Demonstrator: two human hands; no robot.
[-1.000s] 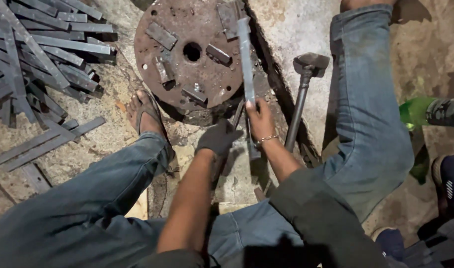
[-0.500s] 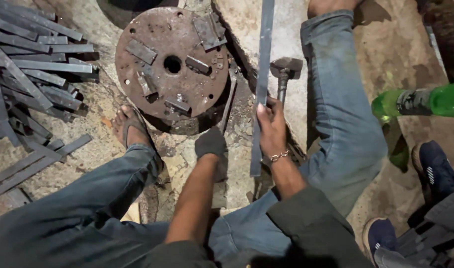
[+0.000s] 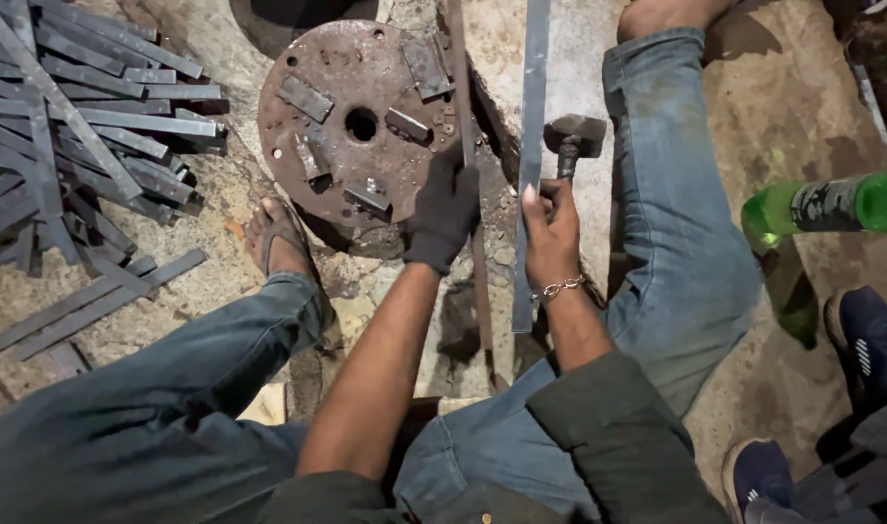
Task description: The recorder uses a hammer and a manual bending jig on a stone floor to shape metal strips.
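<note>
a long steel strip (image 3: 531,146), running away from the body, was gripped near its middle by the bare right hand (image 3: 552,228), while another strip (image 3: 463,107) was clasped by the gloved left hand (image 3: 445,209) beside the disc (image 3: 351,116).

My gloved left grip (image 3: 445,206) closes on a thin steel strip (image 3: 468,175) beside the rusty round plate (image 3: 351,121), while my bare right grip (image 3: 550,228) holds a flat steel bar (image 3: 532,146) near the hammer (image 3: 572,141).

Dark glove on left hand (image 3: 445,209), chain bracelet (image 3: 560,287) at right wrist, faded jeans (image 3: 686,223).
</note>
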